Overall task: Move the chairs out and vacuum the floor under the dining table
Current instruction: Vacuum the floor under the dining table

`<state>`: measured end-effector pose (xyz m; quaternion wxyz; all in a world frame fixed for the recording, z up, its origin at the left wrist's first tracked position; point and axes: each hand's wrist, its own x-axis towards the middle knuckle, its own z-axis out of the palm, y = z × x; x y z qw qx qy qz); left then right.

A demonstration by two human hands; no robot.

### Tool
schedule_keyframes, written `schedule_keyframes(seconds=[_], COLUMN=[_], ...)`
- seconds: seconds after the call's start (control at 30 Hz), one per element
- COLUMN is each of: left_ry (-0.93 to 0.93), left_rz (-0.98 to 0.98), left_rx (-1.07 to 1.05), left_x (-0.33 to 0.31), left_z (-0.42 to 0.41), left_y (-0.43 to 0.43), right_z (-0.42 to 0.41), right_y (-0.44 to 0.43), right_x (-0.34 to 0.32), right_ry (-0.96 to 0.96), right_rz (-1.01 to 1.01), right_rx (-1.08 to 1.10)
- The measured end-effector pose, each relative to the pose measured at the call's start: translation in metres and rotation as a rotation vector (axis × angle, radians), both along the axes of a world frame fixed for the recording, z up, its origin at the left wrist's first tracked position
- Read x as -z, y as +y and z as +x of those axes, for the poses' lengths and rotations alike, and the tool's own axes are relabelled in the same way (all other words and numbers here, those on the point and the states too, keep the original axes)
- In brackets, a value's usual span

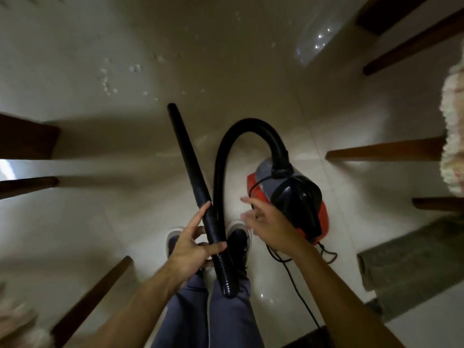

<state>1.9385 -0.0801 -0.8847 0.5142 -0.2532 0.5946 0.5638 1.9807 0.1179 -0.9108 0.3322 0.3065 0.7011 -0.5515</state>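
Clamping left grip point(193, 244) on vacuum nozzle point(188, 156), right grip point(268, 224) apart, crumbs point(106, 81) on glossy tile floor point(226, 59)

Red-and-grey vacuum point(288, 197), black hose point(233, 136) (ribbed), beige floor point(226, 59).

You have one wide-angle view from your head, facing almost straight down, with your left hand point(190, 244) and right hand point(268, 222) near the lens and your shoes point(238, 237) on the tiled floor point(276, 84) farther below.
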Motion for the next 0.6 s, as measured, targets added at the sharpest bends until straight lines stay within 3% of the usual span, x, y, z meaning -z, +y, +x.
schedule_keyframes(seconds=[0.17, 0.37, 0.6], left_ry=[0.059, 0.15, 0.114], left_rz=[0.047, 0.17, 0.195], left_rx=[0.039, 0.123, 0.056], left_x=[0.003, -0.003, -0.003], left_z=[-0.01, -0.03, -0.042], left_y=[-0.031, -0.053, -0.065], right_z=[-0.098, -0.136, -0.154], right_y=[-0.047, -0.08, -0.083], right_x=[0.019, 0.026, 0.028], right_ry=[0.08, 0.07, 0.0], right_rz=[-0.075, -0.118, -0.183], right_rx=[-0.122, -0.263, -0.159])
